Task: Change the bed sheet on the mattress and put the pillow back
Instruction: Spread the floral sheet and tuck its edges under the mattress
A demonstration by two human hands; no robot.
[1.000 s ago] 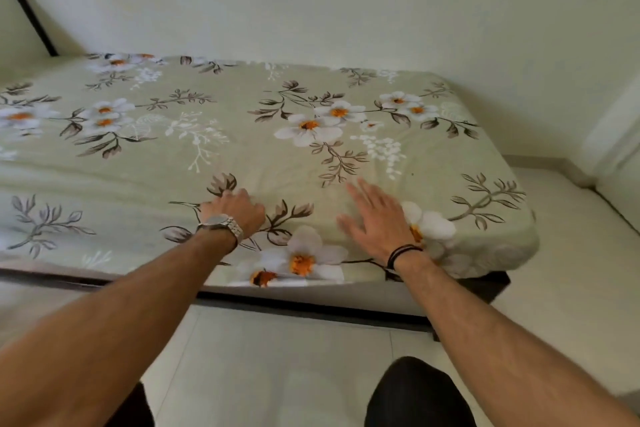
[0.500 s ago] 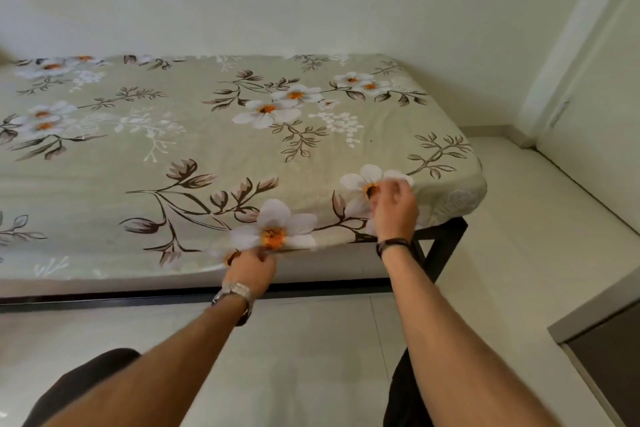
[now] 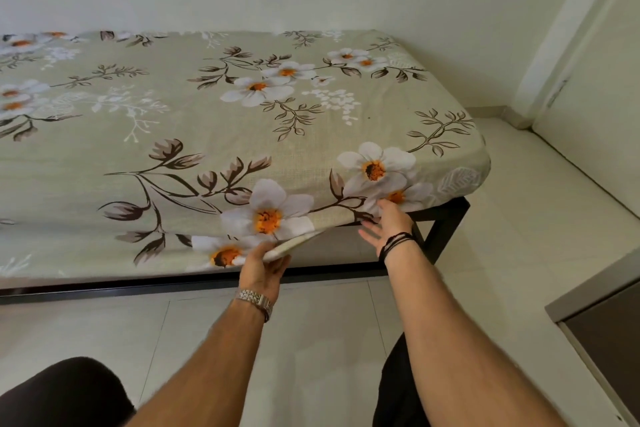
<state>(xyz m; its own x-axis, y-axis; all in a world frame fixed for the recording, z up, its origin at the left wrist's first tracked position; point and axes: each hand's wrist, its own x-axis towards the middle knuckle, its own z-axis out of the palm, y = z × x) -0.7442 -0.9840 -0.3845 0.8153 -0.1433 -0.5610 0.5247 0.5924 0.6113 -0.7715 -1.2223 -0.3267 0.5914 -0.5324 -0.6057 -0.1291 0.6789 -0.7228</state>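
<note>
A pale green bed sheet printed with white and orange flowers covers the mattress on a black metal bed frame. My left hand, with a metal watch on the wrist, grips the sheet's hanging hem at the near side and lifts it a little. My right hand, with black bands on the wrist, reaches under the sheet's edge near the foot corner, fingers spread and mostly straight. No pillow is in view.
White tiled floor lies in front of and to the right of the bed. A grey cabinet corner stands at the right edge. White walls close in behind the bed. My dark trouser knees show at the bottom.
Both hands came off the top of the sheet and dropped to its near hem. The left now grips the hem and the right has opened under the edge. The view moved closer.
</note>
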